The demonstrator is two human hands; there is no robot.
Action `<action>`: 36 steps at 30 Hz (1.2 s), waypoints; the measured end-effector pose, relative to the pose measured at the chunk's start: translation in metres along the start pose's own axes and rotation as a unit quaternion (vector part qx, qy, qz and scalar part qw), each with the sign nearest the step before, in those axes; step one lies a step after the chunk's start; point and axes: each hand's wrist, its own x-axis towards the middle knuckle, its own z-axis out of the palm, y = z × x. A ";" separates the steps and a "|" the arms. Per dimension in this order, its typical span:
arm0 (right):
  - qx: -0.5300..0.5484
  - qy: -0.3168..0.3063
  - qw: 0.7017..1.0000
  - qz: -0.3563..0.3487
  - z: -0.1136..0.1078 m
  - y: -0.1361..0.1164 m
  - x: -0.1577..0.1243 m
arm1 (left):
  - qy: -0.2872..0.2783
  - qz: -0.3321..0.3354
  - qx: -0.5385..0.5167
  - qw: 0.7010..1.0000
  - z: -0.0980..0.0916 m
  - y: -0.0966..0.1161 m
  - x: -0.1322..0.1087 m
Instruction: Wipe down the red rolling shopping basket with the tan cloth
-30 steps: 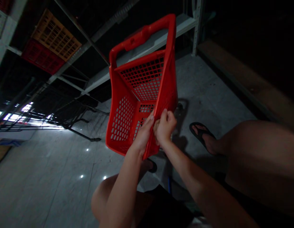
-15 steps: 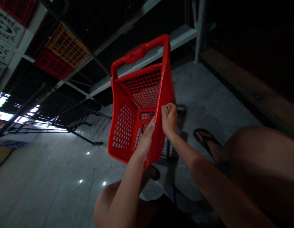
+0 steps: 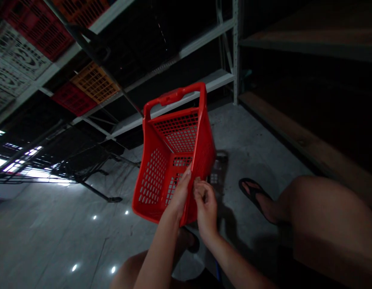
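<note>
A red plastic shopping basket cart [image 3: 157, 180] with grid-holed walls stands tilted in view before me, its handle at the far end. Nothing shows inside it. My left hand [image 3: 180, 196] reaches over the near end and holds the right side wall, with fingers along its inner face by the rim. Outside that same wall, my right hand [image 3: 207, 200] is closed in a pinch, fingertips at the red surface. A small tan scrap [image 3: 197, 180] shows at the fingertips; its kind cannot be made out.
Metal shelving [image 3: 216, 80] runs behind the cart, with red, white and orange crates [image 3: 96, 82] on it. A dark wire-frame trolley [image 3: 92, 186] stands left. At right is a low wooden shelf [image 3: 282, 124]. My sandalled foot [image 3: 261, 196] rests on the grey floor [image 3: 53, 237].
The cart appears lower in view as my head has tilted. My right hand has slid along the outer wall toward me, its fingers now lower on the side. My left hand stays on the wall.
</note>
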 end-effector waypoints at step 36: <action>-0.060 -0.072 0.994 0.050 -0.058 0.019 -0.011 | 0.072 0.012 0.018 0.997 0.060 0.016 0.001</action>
